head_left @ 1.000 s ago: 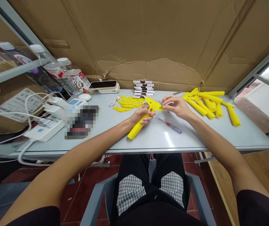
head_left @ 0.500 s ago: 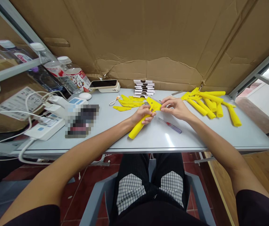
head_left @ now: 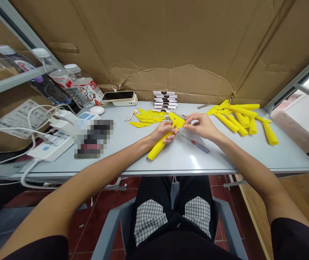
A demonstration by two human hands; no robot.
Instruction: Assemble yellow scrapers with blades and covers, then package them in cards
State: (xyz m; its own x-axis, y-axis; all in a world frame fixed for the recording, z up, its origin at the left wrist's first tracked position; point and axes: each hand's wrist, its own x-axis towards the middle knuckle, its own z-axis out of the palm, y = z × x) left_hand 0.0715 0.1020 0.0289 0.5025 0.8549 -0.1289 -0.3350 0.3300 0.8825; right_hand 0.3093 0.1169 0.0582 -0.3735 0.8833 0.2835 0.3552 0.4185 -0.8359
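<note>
My left hand [head_left: 163,132] is wrapped round the handle of a yellow scraper [head_left: 157,148], whose broad flat head points up and away from me. A thin grey metal strip shows along the far edge of the head. At the head's right corner, my right hand [head_left: 199,124] pinches with thumb and forefinger; anything small between the fingertips is hidden. Just below the right hand, a screwdriver [head_left: 197,144] with a clear purplish handle lies on the table. Behind the left hand are several flat yellow plates [head_left: 146,118].
Several yellow scraper handles [head_left: 241,119] lie piled at the right. A stack of white paper-wrapped pieces [head_left: 165,102] stands at the back near a phone [head_left: 118,96]. Power strips [head_left: 51,146], cables and bottles [head_left: 86,86] crowd the left. A cardboard sheet [head_left: 170,43] closes the back.
The right fingers have shifted slightly at the corner of the scraper head, the forefinger curling closer. The left hand keeps its hold on the handle.
</note>
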